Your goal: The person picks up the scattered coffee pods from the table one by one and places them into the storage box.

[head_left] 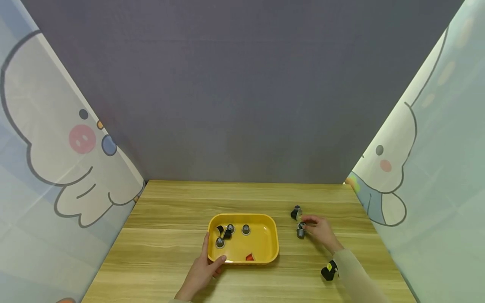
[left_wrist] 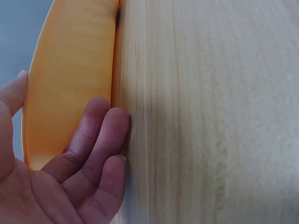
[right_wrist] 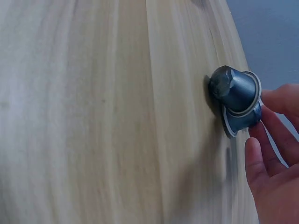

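My left hand (head_left: pixel 201 269) grips the near left corner of a yellow tray (head_left: pixel 273 219), thumb over the rim and fingers along the outer wall; the wrist view shows the curled fingers (left_wrist: pixel 100 140) low against the tray wall (left_wrist: pixel 70 70). Several dark coffee capsules (head_left: pixel 246 229) and a red one (head_left: pixel 249 257) lie inside it. Right of the tray, my right hand (head_left: pixel 320 231) pinches a dark coffee capsule (right_wrist: pixel 245 119) between thumb and fingertips. Another dark capsule (right_wrist: pixel 233 88) lies against it, its rim at the thumb tip.
Just beyond the right hand lie more capsules, one of them black (head_left: pixel 294 214). Nearer, by the right sleeve, is a group of black capsules (head_left: pixel 327 273) with a yellow patch. A wooden table (head_left: pixel 170 210) carries everything, with a grey panel (head_left: pixel 242 105) behind and printed curtains at both sides.
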The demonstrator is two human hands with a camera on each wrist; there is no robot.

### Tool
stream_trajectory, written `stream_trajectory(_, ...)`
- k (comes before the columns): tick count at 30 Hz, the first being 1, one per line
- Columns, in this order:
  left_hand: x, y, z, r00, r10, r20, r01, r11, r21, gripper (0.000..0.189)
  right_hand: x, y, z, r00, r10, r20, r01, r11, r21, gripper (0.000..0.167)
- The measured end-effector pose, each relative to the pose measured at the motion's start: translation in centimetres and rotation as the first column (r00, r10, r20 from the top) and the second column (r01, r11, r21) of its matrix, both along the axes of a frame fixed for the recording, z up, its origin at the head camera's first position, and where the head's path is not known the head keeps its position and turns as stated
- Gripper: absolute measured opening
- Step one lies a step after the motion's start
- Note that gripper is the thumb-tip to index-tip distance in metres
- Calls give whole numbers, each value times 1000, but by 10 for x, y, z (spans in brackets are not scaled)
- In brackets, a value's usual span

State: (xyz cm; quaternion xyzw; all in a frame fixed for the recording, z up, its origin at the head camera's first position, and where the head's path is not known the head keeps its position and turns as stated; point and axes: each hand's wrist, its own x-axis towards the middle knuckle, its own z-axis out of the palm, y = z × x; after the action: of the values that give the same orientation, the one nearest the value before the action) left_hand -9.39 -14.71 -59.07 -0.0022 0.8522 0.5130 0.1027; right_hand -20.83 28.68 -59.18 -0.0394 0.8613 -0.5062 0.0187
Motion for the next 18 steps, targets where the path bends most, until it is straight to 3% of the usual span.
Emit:
stream_trajectory(8, 0, 0, -1, 1000, -5, 6, 5, 1000, 24, 101, -2, -6, -7, 1000, -21, -7, 22, 996, 87, 23)
stream_trajectory(18, -1, -1, 0, 1000, -8, 6, 8, 1000, 17, 101, -3, -3, -10, 998, -56, 4, 55, 991, 123, 27)
